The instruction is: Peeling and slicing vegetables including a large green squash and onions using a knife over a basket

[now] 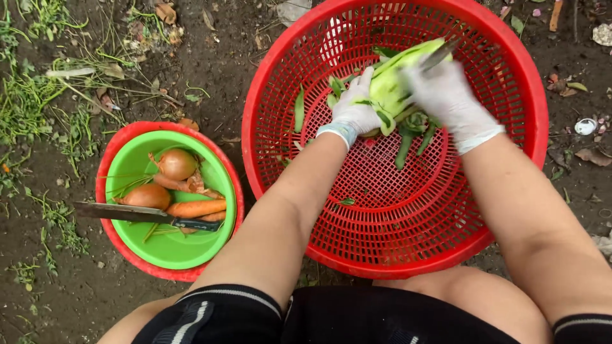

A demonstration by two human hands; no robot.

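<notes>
Both my hands wear white gloves and work over a large red perforated basket [408, 223]. My left hand [357, 109] grips the lower end of a pale green leafy vegetable [396, 79]. My right hand [446, 95] closes on the same vegetable from the right, with a thin dark blade-like tip [440, 56] showing above the fingers. Loose green leaf strips [411, 137] hang and lie under the vegetable inside the basket.
On the left stands a green bowl [172, 245] nested in a red one, holding two onions [176, 164], carrots [196, 208] and a long knife [137, 213] laid across the rim. Dirt ground with grass [38, 108] and dry leaves surrounds everything. My knees are at the bottom.
</notes>
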